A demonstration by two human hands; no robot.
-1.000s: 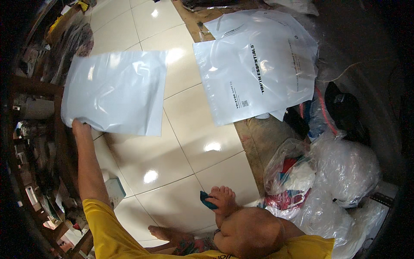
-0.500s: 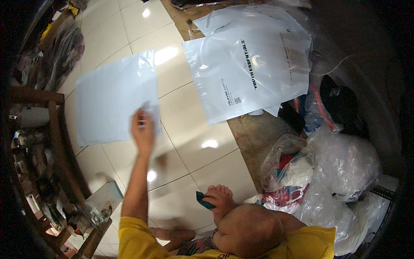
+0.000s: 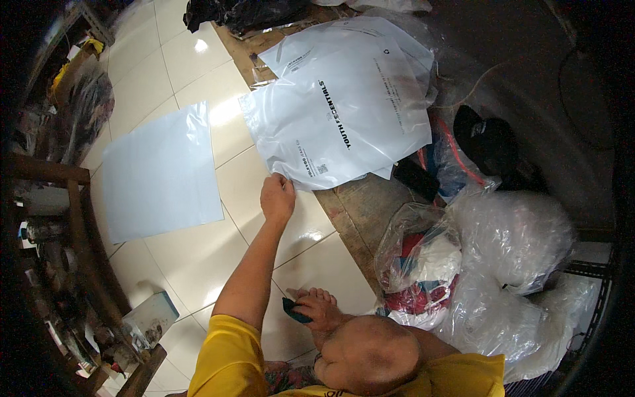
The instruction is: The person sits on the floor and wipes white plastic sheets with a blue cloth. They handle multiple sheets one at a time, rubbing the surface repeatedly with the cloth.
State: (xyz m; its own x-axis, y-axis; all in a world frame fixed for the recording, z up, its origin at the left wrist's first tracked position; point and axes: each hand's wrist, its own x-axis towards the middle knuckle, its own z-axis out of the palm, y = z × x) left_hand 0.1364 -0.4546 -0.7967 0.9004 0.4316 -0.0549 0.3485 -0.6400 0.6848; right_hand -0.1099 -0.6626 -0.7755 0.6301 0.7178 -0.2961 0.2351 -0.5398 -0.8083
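Note:
My left hand (image 3: 278, 197) reaches forward with its fingers closed on the near corner of a white printed plastic bag (image 3: 364, 142). That bag lies on top of a loose stack of similar bags, and its gripped corner is creased. Further left, a plain pale bag (image 3: 162, 175) lies flat on the tiles, apart from the hand. Low in the middle, beside my bare foot and bent knee, my right hand (image 3: 323, 313) is closed on a small dark teal piece (image 3: 296, 311); its kind is unclear.
Clear plastic sacks (image 3: 512, 241), one with red and white cloth inside, sit on the right. Behind them lies a black cap (image 3: 486, 139). A wooden frame (image 3: 83, 225) and a pale box (image 3: 151, 319) stand on the left. Brown board (image 3: 354, 208) borders the tiles.
My left hand has moved right from the plain bag to the stack and closed on the top bag's corner. The view has shifted, while the right hand stays by the foot.

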